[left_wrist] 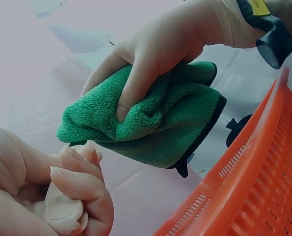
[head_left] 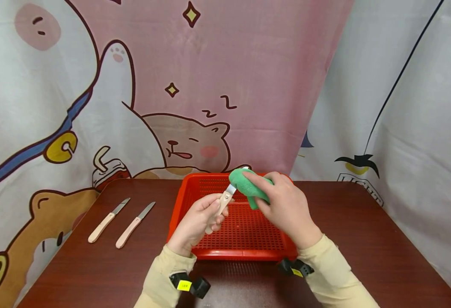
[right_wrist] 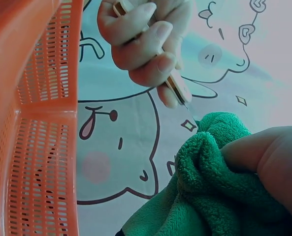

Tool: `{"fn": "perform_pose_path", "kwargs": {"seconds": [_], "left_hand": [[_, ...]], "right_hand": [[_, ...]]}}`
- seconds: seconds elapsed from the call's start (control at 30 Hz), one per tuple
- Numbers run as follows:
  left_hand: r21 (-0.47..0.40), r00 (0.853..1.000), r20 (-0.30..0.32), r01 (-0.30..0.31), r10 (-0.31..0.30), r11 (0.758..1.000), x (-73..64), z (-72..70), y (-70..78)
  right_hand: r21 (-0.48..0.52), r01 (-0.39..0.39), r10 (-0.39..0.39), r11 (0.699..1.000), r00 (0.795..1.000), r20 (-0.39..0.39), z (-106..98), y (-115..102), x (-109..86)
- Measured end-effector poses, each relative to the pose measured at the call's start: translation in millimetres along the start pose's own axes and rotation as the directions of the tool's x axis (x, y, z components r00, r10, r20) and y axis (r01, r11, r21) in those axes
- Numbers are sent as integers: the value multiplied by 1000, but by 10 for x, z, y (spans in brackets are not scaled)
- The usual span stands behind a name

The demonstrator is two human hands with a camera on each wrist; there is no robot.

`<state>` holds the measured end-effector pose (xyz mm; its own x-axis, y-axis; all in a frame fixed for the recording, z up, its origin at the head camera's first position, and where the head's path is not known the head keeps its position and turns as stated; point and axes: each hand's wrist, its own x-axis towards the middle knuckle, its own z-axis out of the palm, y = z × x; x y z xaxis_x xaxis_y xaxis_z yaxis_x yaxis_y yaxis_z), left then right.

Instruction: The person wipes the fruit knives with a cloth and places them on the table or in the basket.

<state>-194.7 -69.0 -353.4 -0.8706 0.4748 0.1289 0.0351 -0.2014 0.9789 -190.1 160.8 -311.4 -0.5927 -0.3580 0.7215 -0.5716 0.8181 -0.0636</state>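
Observation:
My left hand (head_left: 200, 218) grips the pale handle of a small knife (head_left: 224, 202), its blade angled up and to the right. A green cloth (head_left: 248, 186) is folded around the middle of that blade, and only a bit of metal shows at either side of it. My right hand (head_left: 287, 205) pinches the cloth between thumb and fingers. The left wrist view shows the folded towel cloth (left_wrist: 146, 118) with its dark edging, and the butt of the knife handle (left_wrist: 62, 211) inside the curled left fingers. Both hands are above a red basket (head_left: 244, 254).
Two more knives with pale handles lie on the brown table left of the basket, an outer knife (head_left: 102, 226) and an inner knife (head_left: 129, 231). Their blades point away from me. A printed curtain (head_left: 264, 85) hangs behind the table (head_left: 356, 248).

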Motion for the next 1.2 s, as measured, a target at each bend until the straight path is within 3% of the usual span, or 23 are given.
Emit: {"fn": "perform_pose_path", "kwargs": {"seconds": [0.8, 1.2], "left_hand": [[2, 1000, 24, 1, -1, 1000, -14, 4, 8], [0, 999, 22, -24, 24, 1000, -20, -44, -1]], "right_hand": [[-2, -114, 114, 993, 993, 4, -54, 118, -5], [-1, -141, 140, 990, 989, -50, -154, 184, -55]]}}
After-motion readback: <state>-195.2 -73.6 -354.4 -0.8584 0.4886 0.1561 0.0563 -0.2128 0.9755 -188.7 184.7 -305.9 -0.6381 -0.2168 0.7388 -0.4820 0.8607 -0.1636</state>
